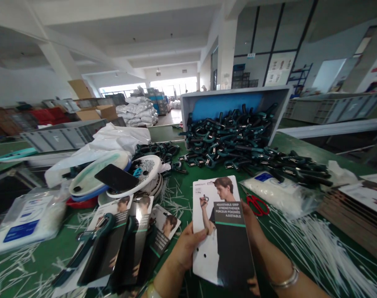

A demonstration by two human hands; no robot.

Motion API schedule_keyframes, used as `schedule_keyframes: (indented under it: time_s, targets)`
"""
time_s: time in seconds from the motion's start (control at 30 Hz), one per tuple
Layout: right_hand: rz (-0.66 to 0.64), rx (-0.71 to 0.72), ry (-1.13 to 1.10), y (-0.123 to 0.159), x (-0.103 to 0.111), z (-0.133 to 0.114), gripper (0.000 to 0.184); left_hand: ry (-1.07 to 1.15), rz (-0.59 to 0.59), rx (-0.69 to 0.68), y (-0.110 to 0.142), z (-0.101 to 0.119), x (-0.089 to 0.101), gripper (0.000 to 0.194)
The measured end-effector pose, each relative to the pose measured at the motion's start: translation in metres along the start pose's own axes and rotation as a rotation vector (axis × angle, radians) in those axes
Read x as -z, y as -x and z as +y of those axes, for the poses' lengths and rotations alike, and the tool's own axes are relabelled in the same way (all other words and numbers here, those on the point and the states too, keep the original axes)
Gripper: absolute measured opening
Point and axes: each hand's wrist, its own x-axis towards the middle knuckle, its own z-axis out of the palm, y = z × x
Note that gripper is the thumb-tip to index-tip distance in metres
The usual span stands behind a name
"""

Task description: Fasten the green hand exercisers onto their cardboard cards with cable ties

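Holding: the printed card [221, 231] up in front of me, tilted, its long edges running away from me, with a photo of a person squeezing a hand grip and the words "Adjustable Grip Strengthener".

Left hand [185, 248]: on the card's lower left edge, thumb lying on the printed face, the rest curling behind it out of sight.

Right hand [257, 244]: behind the card's right edge, with a metal bangle [284, 281] on my wrist.

Fingers: closed on the card from both sides; exactly how the hidden ones sit behind it, I cannot tell.

Left edge: carded hand grips [114, 244] lie overlapping just beside my left hand, leaving little room there.

Right edge: red scissors [257, 205] lie near the card's upper right corner, beside a plastic bag of white filling [281, 196]. Loose white plastic strips [319, 252] spread across the green worktable [300, 153] beyond my right arm, toward a cardboard stack [356, 211] at the table's right edge.

Far edge: a heap of teal-and-black hand grips [235, 140] spills from a tilted grey bin [235, 97], its nearest grips stopping a short way above the card's top edge.
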Motion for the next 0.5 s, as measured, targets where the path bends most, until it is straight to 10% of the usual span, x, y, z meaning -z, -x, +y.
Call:
schedule_keyframes:
  time_s: [0.17, 0.5]
  targets:
    - [0.092, -0.074, -0.169, -0.009, -0.015, -0.009, 0.045, 0.176, 0.065, -0.025, -0.001, 0.001, -0.001, 0.024]
    - [0.055, 0.059, 0.214, -0.014, -0.011, -0.002, 0.034, 0.281, 0.059, -0.052, 0.000, 0.003, 0.003, 0.030]
